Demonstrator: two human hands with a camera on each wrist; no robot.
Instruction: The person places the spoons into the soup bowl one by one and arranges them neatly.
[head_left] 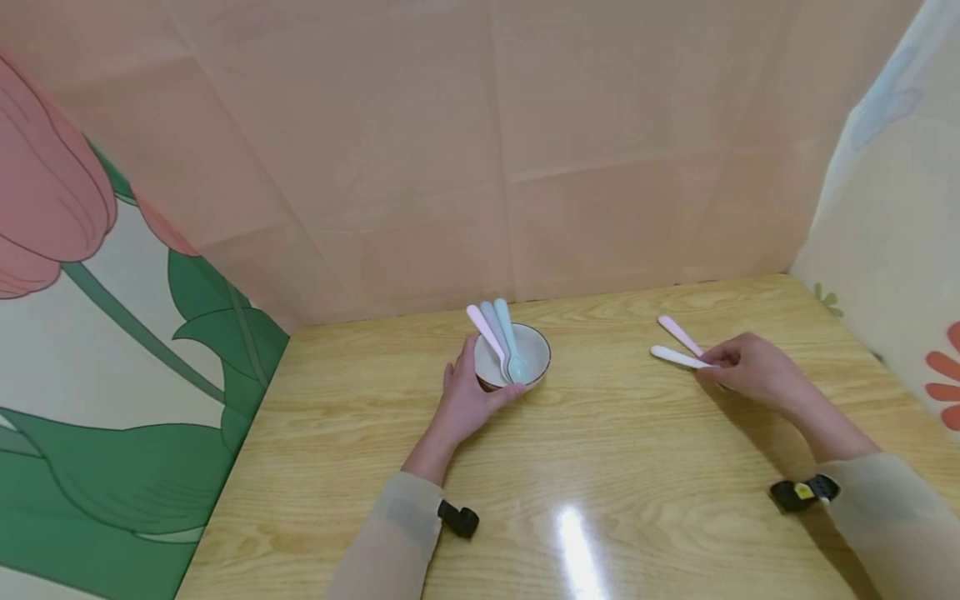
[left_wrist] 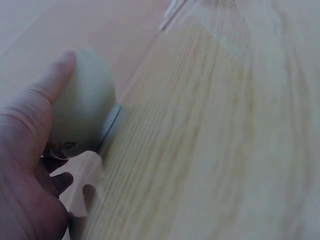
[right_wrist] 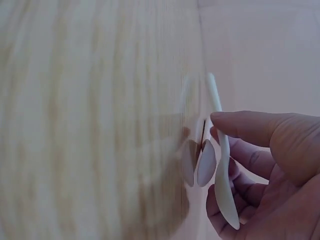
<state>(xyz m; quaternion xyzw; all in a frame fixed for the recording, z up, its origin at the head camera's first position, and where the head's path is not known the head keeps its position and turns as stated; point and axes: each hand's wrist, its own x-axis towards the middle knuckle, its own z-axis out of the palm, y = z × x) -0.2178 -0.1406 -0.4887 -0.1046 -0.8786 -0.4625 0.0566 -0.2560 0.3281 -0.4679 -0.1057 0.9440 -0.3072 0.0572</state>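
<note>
My left hand (head_left: 465, 396) grips a small white bowl (head_left: 536, 358), thumb at its near rim and fingers round its left side. In the left wrist view the outside of the bowl (left_wrist: 87, 110) shows a dark printed motif. Leaning in it are a pink spoon (head_left: 486, 329), a greyish-purple spoon (head_left: 492, 317) and a light blue spoon (head_left: 517, 365), handles up. Off to the right, my right hand (head_left: 753, 375) pinches a white spoon (head_left: 677, 357) between thumb and fingers, above the table. Just behind it another pink spoon (head_left: 678, 333) lies on the table, partly covered by the hand.
The wood-grain table (head_left: 600, 442) reflects a bright light strip near its front. A pinkish-tan sheet (head_left: 510, 167) hangs along the back edge. Tulip-patterned panel (head_left: 127, 333) stands at the left and a pale flowered panel (head_left: 892, 233) at the right.
</note>
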